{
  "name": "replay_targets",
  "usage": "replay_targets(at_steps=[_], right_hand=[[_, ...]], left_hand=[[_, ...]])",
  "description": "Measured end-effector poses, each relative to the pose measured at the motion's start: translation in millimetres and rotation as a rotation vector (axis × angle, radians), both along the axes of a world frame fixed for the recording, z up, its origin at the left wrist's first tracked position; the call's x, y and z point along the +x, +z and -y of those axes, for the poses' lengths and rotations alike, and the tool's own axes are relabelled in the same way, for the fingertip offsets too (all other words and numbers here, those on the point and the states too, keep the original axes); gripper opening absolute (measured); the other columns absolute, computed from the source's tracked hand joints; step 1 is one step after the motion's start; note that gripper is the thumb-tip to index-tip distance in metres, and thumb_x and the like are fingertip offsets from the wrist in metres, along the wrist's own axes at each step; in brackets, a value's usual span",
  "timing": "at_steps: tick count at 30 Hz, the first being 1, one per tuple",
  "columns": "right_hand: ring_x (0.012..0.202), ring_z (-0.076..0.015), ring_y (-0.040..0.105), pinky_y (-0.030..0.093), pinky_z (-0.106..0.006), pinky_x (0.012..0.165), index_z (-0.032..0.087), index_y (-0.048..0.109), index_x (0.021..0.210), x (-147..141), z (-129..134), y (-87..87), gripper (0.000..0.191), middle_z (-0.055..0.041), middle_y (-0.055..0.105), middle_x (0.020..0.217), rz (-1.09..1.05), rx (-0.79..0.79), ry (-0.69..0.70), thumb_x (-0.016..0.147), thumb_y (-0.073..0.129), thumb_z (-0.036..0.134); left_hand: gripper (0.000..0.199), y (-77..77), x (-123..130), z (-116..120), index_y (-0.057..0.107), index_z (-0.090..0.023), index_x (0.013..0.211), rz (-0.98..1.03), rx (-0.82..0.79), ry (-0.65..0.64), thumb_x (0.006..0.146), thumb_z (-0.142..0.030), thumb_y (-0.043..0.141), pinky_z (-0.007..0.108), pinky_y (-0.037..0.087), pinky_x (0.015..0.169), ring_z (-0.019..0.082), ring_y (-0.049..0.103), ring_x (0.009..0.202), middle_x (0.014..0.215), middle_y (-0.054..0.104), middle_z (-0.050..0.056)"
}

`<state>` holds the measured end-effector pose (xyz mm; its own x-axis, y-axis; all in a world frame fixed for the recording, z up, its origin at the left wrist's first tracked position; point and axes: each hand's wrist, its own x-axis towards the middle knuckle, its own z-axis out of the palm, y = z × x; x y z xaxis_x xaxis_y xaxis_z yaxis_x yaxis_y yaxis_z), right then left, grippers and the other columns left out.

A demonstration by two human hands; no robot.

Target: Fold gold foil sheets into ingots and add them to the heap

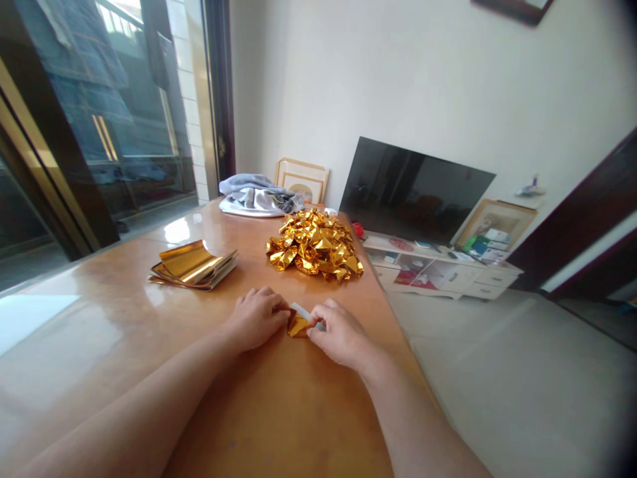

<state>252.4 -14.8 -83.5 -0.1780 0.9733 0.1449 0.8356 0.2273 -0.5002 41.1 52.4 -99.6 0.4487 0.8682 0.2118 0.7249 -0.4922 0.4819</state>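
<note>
hands (257,318) | pinch gold foil (298,326) | crumpled foil heap (314,244) beyond

a small folded piece of gold foil paper (298,326) shone with a mirror-like metallic gloss, as did the crumpled foil heap (314,244) and the flat foil sheets (192,265). the tabletop (279,411) was smooth, glossy varnished wood; the grey cloth (243,184) looked soft and matt.

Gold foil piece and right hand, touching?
Touching: the head view shows the fingers of the right hand pressed against the edge of the gold foil piece.
</note>
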Motion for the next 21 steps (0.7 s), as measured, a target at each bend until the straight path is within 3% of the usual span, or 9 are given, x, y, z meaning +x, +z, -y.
replay_targets(at_steps=[9, 14, 17, 21], right_hand=[[0.092, -0.0165, 0.056, 0.043, -0.027, 0.082, 0.023, 0.068, 0.085, -1, -4, -0.2, 0.004, -0.0007, 0.058, 0.093, -0.211, 0.156, 0.010, 0.084, 0.069, 0.019], [0.099, -0.0179, 0.056, 0.044, -0.029, 0.090, 0.024, 0.068, 0.087, -7, 3, 7.3, 0.006, -0.0017, 0.059, 0.097, -0.253, 0.211, 0.040, 0.084, 0.069, 0.019], [0.101, -0.0186, 0.057, 0.044, -0.031, 0.093, 0.024, 0.067, 0.095, -7, 7, 13.5, 0.015, -0.0021, 0.061, 0.103, -0.362, 0.210, 0.060, 0.081, 0.072, 0.025], [0.111, -0.0217, 0.057, 0.044, -0.035, 0.098, 0.022, 0.063, 0.115, -4, 6, 20.9, 0.036, -0.0059, 0.063, 0.117, -0.647, 0.147, -0.039, 0.082, 0.071, 0.033]], left_hand=[[0.041, 7.3, 10, 9, 0.066, -0.014, 0.093, 0.630, -0.412, 0.020, 0.088, -0.054, 0.057, 0.031, 0.047, 0.074, 0.020, 0.063, 0.081, 0.086, 0.070, 0.005], [0.037, 19.6, 11, 18, 0.060, -0.015, 0.102, 0.917, -0.510, -0.009, 0.077, -0.040, 0.073, 0.030, 0.047, 0.074, 0.016, 0.064, 0.078, 0.089, 0.069, 0.003], [0.037, 29.9, 12, 22, 0.058, -0.015, 0.101, 0.956, -0.481, -0.022, 0.074, -0.033, 0.074, 0.031, 0.049, 0.075, 0.017, 0.065, 0.077, 0.086, 0.068, 0.002], [0.031, 40.8, 11, 24, 0.056, -0.015, 0.100, 0.857, -0.418, -0.049, 0.076, -0.028, 0.071, 0.027, 0.046, 0.067, 0.015, 0.062, 0.072, 0.081, 0.064, 0.000]])
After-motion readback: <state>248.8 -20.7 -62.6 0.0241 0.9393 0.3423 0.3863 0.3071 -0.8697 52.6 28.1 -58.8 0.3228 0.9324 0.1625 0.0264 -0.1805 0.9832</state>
